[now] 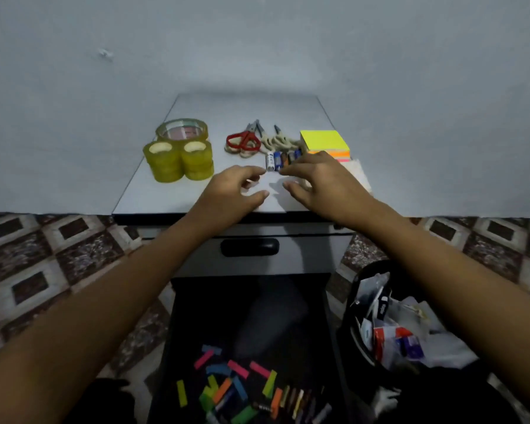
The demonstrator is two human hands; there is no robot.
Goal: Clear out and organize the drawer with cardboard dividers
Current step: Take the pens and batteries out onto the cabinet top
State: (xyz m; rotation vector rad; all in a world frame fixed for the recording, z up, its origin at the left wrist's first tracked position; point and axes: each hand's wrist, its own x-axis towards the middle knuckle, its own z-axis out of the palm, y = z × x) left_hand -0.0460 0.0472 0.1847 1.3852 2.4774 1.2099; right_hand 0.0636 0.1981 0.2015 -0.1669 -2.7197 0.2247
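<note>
A person's two bare forearms reach forward over a small grey cabinet top (153,191) set against a pale wall. The left hand (236,191) hovers with fingers loosely curled and spread, gripping nothing. The right hand (315,182) is also open and curved, its fingertips touching a short row of batteries (277,160) lying at the hands' 12 o'clock; it covers the right end of the row, so the count is unclear. Print on the batteries is too blurred to read.

At 10 o'clock from the hands stand rolls of yellowish tape (178,157), two stacks in front and one wider roll behind. Directly beyond the batteries lie scissors (244,140), a red-handled pair and paler pairs overlapping, hard to separate. At 1 o'clock sits a block of sticky notes (323,140), yellow on top with orange and pink layers below, partly hidden by the right hand.

Below, at 6 o'clock, the black drawer (251,310) is pulled open; small coloured paper tabs (227,384) lie scattered at its near end, cut off by the frame edge. At 4 o'clock a dark bag (358,286) holds crumpled wrappers; its labels are unreadable. Patterned floor tiles (43,255) flank the cabinet.
</note>
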